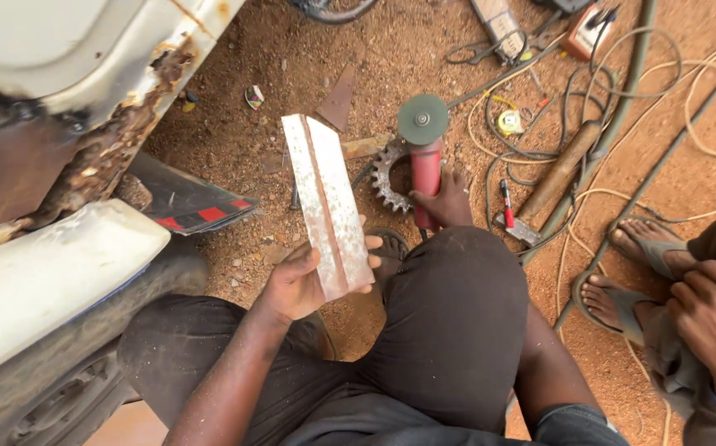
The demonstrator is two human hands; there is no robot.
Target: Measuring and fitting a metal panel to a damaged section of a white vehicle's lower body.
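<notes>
left hand [296,285]: fingers wrapped round the lower end of a folded sheet-metal strip [327,201], thumb across its face.
strip: long, pale, rust-streaked, with a lengthwise crease; long axis runs from the hand up and slightly left, held above the dirt.
right hand [444,202]: closed round the red body of an angle grinder [424,157].
grinder: grey round disc faces up, pointing away from the person; it rests on a toothed steel sprocket [387,175].
ground: reddish gritty dirt, tangled cables [622,91], a wooden-handled hammer [552,186].
left edge: rusted, flaking car body panel [68,91].
right edge: another person's sandalled feet [622,272].
</notes>
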